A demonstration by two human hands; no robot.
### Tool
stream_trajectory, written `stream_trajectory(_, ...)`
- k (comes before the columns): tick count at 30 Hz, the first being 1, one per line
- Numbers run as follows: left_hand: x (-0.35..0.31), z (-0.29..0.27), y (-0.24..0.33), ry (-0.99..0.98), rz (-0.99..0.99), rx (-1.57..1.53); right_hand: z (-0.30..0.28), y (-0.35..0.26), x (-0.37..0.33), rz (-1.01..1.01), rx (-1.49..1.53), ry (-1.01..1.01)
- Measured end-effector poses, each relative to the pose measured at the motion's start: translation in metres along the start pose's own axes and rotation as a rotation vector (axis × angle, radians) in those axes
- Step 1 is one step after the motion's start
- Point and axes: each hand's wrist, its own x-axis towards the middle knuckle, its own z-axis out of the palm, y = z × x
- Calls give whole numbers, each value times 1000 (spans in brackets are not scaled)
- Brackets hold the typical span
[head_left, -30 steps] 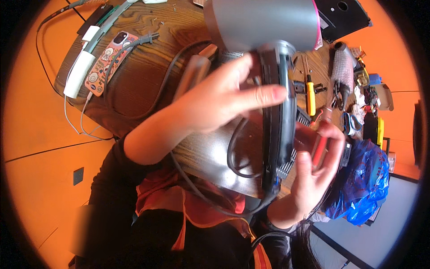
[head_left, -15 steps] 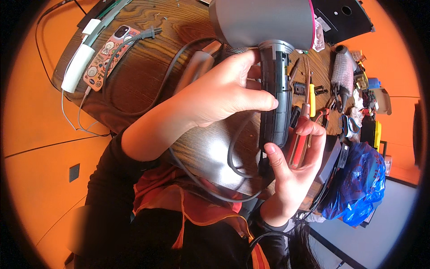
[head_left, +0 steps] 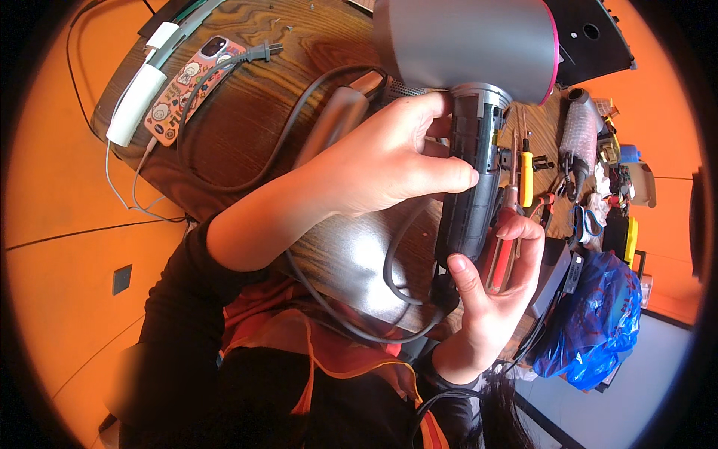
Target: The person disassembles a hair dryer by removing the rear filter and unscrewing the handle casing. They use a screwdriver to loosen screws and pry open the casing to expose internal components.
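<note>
The left hand (head_left: 389,165) gripped the hair dryer (head_left: 467,52) by its dark handle (head_left: 470,213) above the desk (head_left: 232,153), lower end toward the near edge, while, as I watched, the right hand (head_left: 496,305) held a red-handled screwdriver (head_left: 499,260) and a phone (head_left: 185,86) lay near the left edge.

The hair dryer (head_left: 458,46) is showing plain dark grey with a pink rim (head_left: 556,60), while its handle (head_left: 470,168) is showing black beneath a silver collar (head_left: 482,91). The screwdriver (head_left: 499,263) is showing red and clear on its grip. The phone case (head_left: 182,93) is wearing pale cartoon figures on salmon pink. Brown grain is streaking the table (head_left: 232,146). The plastic bag (head_left: 587,329) is gleaming blue, the wall (head_left: 60,187) is glowing orange, the sleeve (head_left: 176,292) is showing black, and orange edging is trimming the red apron (head_left: 340,352).
</note>
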Motion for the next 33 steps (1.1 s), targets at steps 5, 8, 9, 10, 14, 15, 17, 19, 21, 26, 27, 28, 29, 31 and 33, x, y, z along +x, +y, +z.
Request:
stream_trajectory(5, -2, -1, 2, 21, -87, -65, -1, 1, 0, -4, -2, -7)
stream_trajectory(8, -1, 1, 3, 33, -43, -26, -1, 1, -1, -10, -12, -9)
stream_trajectory(9, -2, 0, 4, 37, -53, -6, -1, 1, -1, -9, -16, -5)
stream_trajectory(10, -2, 0, 5, 41, -63, 14, -1, 1, -1, -16, -5, -10)
stream_trajectory(14, -4, -2, 7, 51, -69, 68, 0, 2, -2, -18, 36, -7)
stream_trajectory(15, -3, -2, 7, 53, -44, 89, 0, 2, -2, -15, 41, -11)
stream_trajectory(17, -2, 0, 6, 63, 3, 146, -1, 3, -2, -21, 26, -19)
stream_trajectory(19, -2, 2, 6, 98, 21, 102, -1, 3, -3, -14, 22, -22)
stream_trajectory(21, -3, 4, 7, 144, 22, 112, -2, 4, -4, 3, 32, -15)
stream_trajectory(26, -8, 9, 11, 238, 26, 189, -6, 6, -6, -15, -45, -94)
stream_trajectory(27, -8, 9, 12, 248, 21, 193, -6, 6, -6, -18, -61, -96)
stream_trajectory(28, -8, 10, 12, 254, 28, 197, -7, 6, -6, -16, -64, -107)
stream_trajectory(29, -8, 10, 12, 261, 43, 199, -7, 6, -6, -8, -74, -114)
stream_trajectory(31, -8, 10, 12, 274, 81, 203, -8, 5, -6, 6, -69, -120)
stream_trajectory(33, -9, 10, 11, 278, 89, 197, -8, 5, -6, 22, -39, -118)
